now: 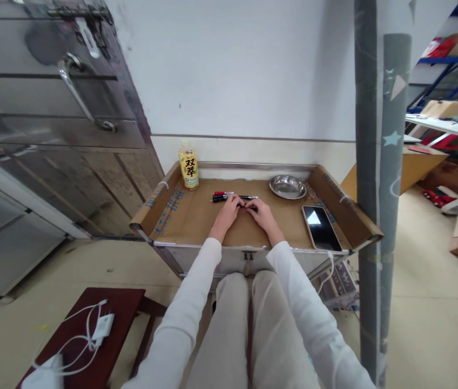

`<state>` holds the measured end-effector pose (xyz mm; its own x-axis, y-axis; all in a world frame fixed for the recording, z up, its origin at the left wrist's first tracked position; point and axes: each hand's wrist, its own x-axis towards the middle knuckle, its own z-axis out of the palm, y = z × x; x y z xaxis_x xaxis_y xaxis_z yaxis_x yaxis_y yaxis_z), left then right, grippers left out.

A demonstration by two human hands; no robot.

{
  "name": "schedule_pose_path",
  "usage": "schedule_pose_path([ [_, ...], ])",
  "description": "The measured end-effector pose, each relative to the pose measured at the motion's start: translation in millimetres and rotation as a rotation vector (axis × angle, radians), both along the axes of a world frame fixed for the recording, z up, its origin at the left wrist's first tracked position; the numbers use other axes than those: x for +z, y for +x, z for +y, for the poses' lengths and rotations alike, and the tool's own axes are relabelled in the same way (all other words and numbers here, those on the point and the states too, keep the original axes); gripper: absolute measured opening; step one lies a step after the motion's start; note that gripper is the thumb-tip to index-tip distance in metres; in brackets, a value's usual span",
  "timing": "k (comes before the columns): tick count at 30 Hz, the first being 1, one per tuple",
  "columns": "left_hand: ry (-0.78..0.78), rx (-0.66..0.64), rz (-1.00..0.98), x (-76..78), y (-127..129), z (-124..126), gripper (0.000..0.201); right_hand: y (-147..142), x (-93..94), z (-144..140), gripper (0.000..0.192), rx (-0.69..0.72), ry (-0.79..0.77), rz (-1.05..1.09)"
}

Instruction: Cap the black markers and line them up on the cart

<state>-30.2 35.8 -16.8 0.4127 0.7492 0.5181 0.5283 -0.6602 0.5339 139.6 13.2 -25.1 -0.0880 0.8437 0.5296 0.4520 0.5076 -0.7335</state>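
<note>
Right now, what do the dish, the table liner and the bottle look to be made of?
Dish: polished metal, likely stainless steel, given its mirror-like grey sheen. Liner: brown corrugated cardboard, matte, with folded flaps and blue print. Bottle: seemingly clear plastic holding yellow drink, with a glossy printed label. Both hands, left and right, rest on the liner by the pens.

Both arms reach forward, left hand [228, 212] and right hand [262, 213] lowered, fingertips meeting.
</note>
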Motion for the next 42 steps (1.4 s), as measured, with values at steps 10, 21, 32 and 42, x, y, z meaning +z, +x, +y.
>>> schedule_pose_path([
  [10, 0.005, 0.135, -0.025, -13.7, 0, 12, 0.013, 2, -2.1, 2, 0.009, -0.023, 0.002, -0.053],
  [21, 0.020, 0.137, -0.039, -13.0, 1, 10, 0.019, 1, -3.2, 4, 0.010, -0.017, 0.005, -0.048],
  [32, 0.027, 0.046, 0.079, -6.6, 2, 6, 0.005, 1, -0.1, 0, 0.012, 0.011, -0.018, 0.004],
  [42, -0.047, 0.067, -0.004, -13.3, 4, 12, 0.010, 4, -2.1, 0, 0.020, -0.141, 0.070, -0.230],
])
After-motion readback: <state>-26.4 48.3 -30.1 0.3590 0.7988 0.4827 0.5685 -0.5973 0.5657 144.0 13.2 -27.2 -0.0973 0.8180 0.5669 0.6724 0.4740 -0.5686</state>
